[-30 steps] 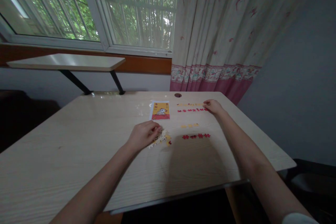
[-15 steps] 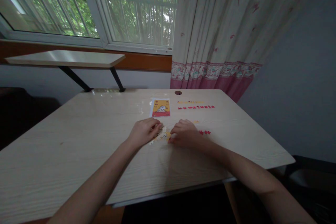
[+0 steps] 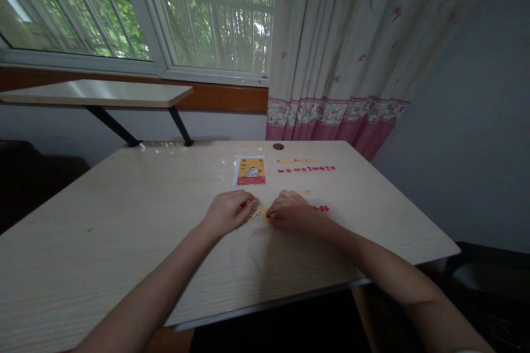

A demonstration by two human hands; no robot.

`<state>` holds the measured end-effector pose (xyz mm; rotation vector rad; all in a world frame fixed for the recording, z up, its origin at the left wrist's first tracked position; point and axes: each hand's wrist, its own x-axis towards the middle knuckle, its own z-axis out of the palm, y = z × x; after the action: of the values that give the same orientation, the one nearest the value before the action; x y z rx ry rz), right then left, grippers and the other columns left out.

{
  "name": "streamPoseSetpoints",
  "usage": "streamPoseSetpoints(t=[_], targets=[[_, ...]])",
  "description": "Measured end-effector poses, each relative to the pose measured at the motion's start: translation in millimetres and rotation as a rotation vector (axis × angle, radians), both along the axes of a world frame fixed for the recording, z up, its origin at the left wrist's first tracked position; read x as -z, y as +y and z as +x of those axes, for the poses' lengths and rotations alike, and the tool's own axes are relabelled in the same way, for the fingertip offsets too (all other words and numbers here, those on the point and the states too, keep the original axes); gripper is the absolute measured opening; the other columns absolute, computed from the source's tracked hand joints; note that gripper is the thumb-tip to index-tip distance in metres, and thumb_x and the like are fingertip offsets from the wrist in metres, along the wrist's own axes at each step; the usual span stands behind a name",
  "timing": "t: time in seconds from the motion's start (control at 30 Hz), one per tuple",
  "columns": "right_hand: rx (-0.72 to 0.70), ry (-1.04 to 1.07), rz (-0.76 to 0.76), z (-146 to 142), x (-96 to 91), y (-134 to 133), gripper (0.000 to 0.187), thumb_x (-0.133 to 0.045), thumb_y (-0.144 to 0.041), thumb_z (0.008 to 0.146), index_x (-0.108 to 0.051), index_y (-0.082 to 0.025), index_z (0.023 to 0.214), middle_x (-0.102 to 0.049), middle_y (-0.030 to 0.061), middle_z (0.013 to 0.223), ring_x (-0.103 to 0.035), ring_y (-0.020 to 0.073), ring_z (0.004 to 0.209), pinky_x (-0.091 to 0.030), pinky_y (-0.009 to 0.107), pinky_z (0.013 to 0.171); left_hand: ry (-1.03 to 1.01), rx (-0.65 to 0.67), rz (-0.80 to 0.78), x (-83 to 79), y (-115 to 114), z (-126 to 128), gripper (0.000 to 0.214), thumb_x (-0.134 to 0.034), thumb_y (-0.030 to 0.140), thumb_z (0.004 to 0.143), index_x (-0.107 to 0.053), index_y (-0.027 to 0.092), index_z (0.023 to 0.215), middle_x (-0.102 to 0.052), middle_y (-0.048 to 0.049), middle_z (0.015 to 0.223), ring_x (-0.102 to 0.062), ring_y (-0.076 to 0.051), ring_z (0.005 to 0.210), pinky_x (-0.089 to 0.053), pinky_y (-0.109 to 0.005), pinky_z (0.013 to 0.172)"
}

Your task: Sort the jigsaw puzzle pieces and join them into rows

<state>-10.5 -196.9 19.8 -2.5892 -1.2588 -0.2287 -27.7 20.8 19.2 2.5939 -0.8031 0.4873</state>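
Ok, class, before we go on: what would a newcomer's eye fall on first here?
Probably the bright window at the upper left, full of green leaves behind bars, with the patterned curtain hanging to its right. On the desk below, the yellow and red picture and a row of red pieces to its right stand out. Nearer, the left hand and right hand flank some puzzle pieces.

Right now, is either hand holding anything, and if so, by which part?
It cannot be told: the left hand and right hand are at the small puzzle pieces, and hide any hold.
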Motion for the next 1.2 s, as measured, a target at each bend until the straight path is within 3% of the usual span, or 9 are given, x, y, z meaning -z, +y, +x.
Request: streamPoseSetpoints(t=[0.33, 0.77, 0.97, 1.2], targets=[[0.001, 0.068, -0.028, 2.9, -1.7, -2.6, 0.01, -0.065, -0.029, 0.072, -0.071, -0.024, 0.079, -0.067, 0.002, 0.074, -0.052, 0.0166, 0.077, -0.037, 0.029, 0.07, 0.005, 0.023, -0.005, -3.7, -2.7, -3.0, 0.025, -0.041, 0.031, 0.087, -0.062, 0.017, 0.083, -0.063, -0.003, 0.071, -0.056, -0.012, 0.061, -0.04, -0.023, 0.058], [-0.096, 0.242, 0.101, -0.5, -5.5, -4.3, 0.003, -0.065, -0.02, 0.07, -0.063, -0.019, 0.072, -0.063, -0.0009, 0.07, -0.054, 0.0114, 0.069, -0.039, 0.024, 0.071, 0.022, 0.089, -0.018, -2.0, -4.1, -3.4, 0.023, -0.043, 0.03, 0.086, -0.061, 0.017, 0.082, -0.062, -0.0019, 0.069, -0.054, -0.012, 0.06, -0.039, -0.022, 0.058], [-0.064, 0.191, 0.223, 4.8, -1.1, -2.0, 0.005, -0.064, -0.021, 0.074, -0.06, -0.018, 0.072, -0.063, -0.0004, 0.071, -0.054, 0.0118, 0.07, -0.039, 0.024, 0.071, 0.068, 0.187, -0.055, -2.6, -8.0, -6.3, 0.02, -0.047, 0.032, 0.084, -0.061, 0.019, 0.087, -0.06, -0.0025, 0.071, -0.053, -0.013, 0.065, -0.04, -0.024, 0.06], [-0.052, 0.173, 0.333, 3.8, -4.1, -1.3, 0.008, -0.064, -0.023, 0.075, -0.058, -0.018, 0.072, -0.062, 0.0003, 0.072, -0.055, 0.0122, 0.072, -0.04, 0.024, 0.072, 0.081, 0.217, -0.103, -2.6, -10.3, -6.6, 0.015, -0.047, 0.026, 0.081, -0.059, 0.017, 0.078, -0.059, -0.0028, 0.07, -0.053, -0.013, 0.065, -0.041, -0.024, 0.059]])
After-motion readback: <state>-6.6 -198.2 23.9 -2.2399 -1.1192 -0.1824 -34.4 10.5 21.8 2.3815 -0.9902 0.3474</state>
